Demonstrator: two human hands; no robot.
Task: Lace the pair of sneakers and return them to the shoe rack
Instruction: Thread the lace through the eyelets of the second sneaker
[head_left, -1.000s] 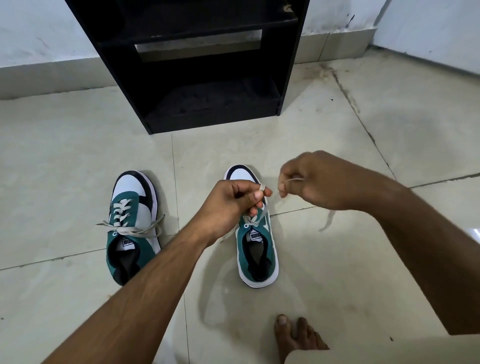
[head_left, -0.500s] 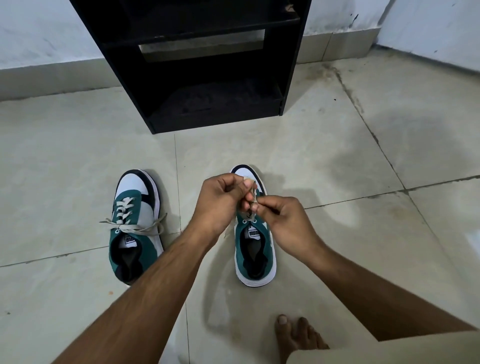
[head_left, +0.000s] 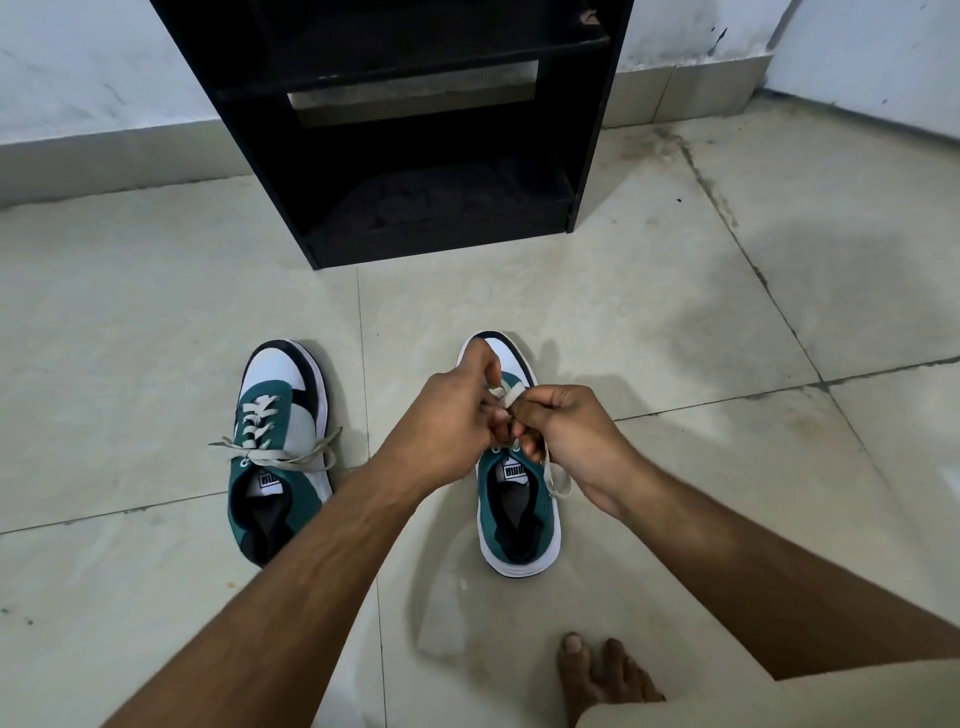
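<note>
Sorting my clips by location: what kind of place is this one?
Probably a home entryway or room corner: a black shoe rack stands against a white wall, on a tiled floor with a baseboard.

Bare forearms (head_left: 291, 587), no sleeves; beige shorts (head_left: 779, 696) (lower right), barefoot (head_left: 602, 680).

Dim, soft light — wide-angle edge bowing
</note>
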